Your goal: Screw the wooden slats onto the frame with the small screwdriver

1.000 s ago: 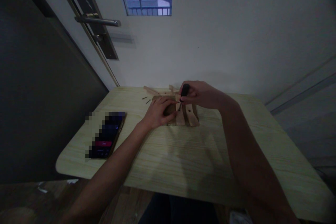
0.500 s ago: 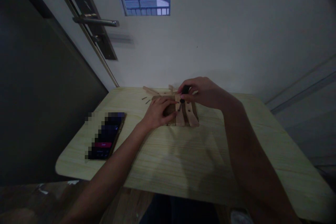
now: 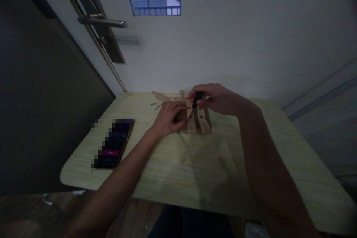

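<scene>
My right hand (image 3: 209, 96) is closed round the black handle of a screwdriver (image 3: 197, 100). The tool tilts, its tip pointing down at a light wooden strip (image 3: 192, 125), where a dark screw or hole shows. My left hand (image 3: 169, 119) lies spread on a darker wooden board (image 3: 181, 116), thumb and fingertips touching the strip's left edge. Beside that strip, a second, curved wooden piece (image 3: 205, 125) with dark holes rests on the same board. Whether the tip sits in a screw head is too small to tell.
Two loose screws (image 3: 155, 105) lie left of the board, with thin wooden pieces (image 3: 160, 96) behind it. A phone (image 3: 117, 145) rests on the left of the pale table (image 3: 173, 171). A white door (image 3: 237, 33) with a metal handle (image 3: 108, 23) stands behind.
My right fingers have shifted on the screwdriver, showing more of its handle, and the wrist has moved slightly. My left hand stays in place on the wood.
</scene>
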Motion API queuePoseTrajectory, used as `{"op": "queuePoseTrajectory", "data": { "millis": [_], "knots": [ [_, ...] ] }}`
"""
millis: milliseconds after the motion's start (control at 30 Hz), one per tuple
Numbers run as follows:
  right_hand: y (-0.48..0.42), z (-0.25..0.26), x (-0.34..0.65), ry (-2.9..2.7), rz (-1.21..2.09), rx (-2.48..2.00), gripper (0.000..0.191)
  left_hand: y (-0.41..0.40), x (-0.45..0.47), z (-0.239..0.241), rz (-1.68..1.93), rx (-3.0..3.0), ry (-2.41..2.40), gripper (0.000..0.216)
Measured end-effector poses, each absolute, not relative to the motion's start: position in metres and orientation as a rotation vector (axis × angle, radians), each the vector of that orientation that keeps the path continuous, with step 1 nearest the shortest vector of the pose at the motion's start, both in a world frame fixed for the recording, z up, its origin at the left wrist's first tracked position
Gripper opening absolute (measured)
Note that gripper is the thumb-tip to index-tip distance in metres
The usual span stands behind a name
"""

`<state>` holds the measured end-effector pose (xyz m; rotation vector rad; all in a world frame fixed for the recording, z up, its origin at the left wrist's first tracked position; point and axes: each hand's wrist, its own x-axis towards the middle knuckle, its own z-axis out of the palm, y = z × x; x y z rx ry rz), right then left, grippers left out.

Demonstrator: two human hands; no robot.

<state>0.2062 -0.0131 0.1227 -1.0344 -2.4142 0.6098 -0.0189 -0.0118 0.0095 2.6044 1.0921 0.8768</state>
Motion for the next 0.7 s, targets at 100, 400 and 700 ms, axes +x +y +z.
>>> {"op": "queuePoseTrajectory", "data": {
  "millis": [100,400,700],
  "knots": [
    [-0.012,0.122,0.208,-2.453,0.620,-1.012,0.029,-0.012,-0.019,0.010,0.875,2.600,1.095,0.042],
    [-0.016,0.123,0.198,-2.378,0.437,-1.169,0.023,-0.012,-0.018,0.010,0.874,2.601,1.097,0.044],
    [-0.021,0.119,0.184,-2.281,0.117,-1.387,0.024,-0.014,-0.015,0.012,0.892,2.602,1.104,0.041]
  ]
}}
